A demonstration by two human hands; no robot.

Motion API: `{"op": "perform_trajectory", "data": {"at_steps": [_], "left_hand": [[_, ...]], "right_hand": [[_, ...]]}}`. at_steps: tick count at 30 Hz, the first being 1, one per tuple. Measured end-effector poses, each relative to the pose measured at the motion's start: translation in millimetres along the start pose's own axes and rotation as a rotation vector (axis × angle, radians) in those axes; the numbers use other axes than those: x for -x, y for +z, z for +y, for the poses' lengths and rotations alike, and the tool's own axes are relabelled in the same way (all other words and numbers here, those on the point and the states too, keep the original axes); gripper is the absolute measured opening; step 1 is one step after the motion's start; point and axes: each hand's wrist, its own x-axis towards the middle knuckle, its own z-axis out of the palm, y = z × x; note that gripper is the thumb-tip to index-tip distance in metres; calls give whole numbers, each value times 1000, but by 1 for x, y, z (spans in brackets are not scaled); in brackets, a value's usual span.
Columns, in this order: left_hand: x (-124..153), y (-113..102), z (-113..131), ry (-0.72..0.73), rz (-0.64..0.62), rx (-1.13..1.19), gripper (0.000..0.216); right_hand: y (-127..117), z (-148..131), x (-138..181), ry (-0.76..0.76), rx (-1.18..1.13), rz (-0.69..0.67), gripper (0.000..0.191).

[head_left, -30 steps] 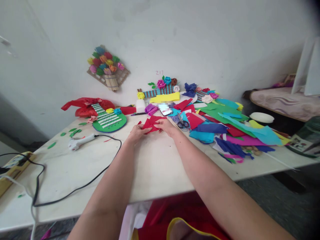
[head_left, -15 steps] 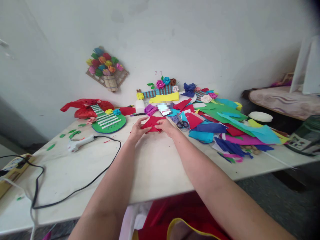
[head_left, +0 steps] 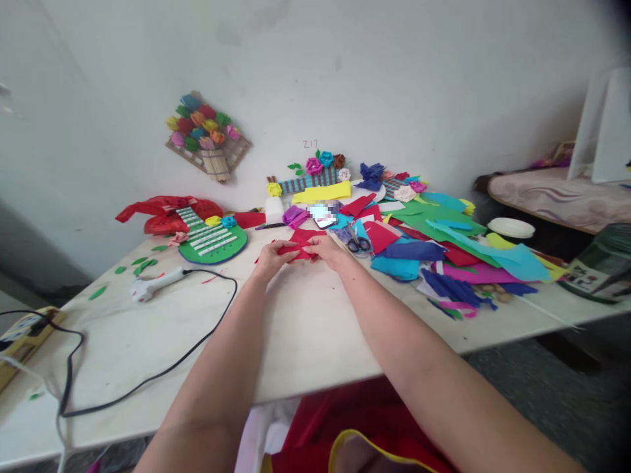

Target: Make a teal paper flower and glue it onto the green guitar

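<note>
A piece of red crepe paper point(head_left: 304, 235) is pinched between my two hands at the middle of the table. My left hand point(head_left: 275, 259) grips its left side, thumb and fingers pressed together. On the near right part, my right hand point(head_left: 323, 249) has its fingers closed on the same paper. The fingertips almost meet, and they hide part of the paper's near edge. A phone point(head_left: 323, 215) with a lit screen lies just beyond the hands. Dark-handled scissors point(head_left: 358, 244) lie right of my right hand.
A white glue gun point(head_left: 156, 284) lies at left, its black cord point(head_left: 162, 379) looping over the table point(head_left: 305, 341). Behind it is a green guitar-shaped craft point(head_left: 211, 244). Coloured paper point(head_left: 411, 251) is heaped at right, near a large jar point(head_left: 601, 266). A power strip point(head_left: 27, 338) sits far left.
The fingers of my left hand have drawn in more tightly on the red paper. My right hand stays almost in place. The view has shifted very slightly.
</note>
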Motion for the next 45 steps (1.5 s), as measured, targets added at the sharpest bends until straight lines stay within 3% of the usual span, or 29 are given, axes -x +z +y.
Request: {"op": "perform_trajectory", "data": {"at_steps": [26,33,45], "left_hand": [[-3,2,-7,75,125,-39,24],[-6,-1,-13,91,152,-65,26],[-5,-3,-8,156,340,-121,22]], "right_hand": [[0,3,-1,-8,1,-5,11],[-1,-1,2,-17,-39,-30,25],[1,-7,7,-78,-24,-46,18]]}}
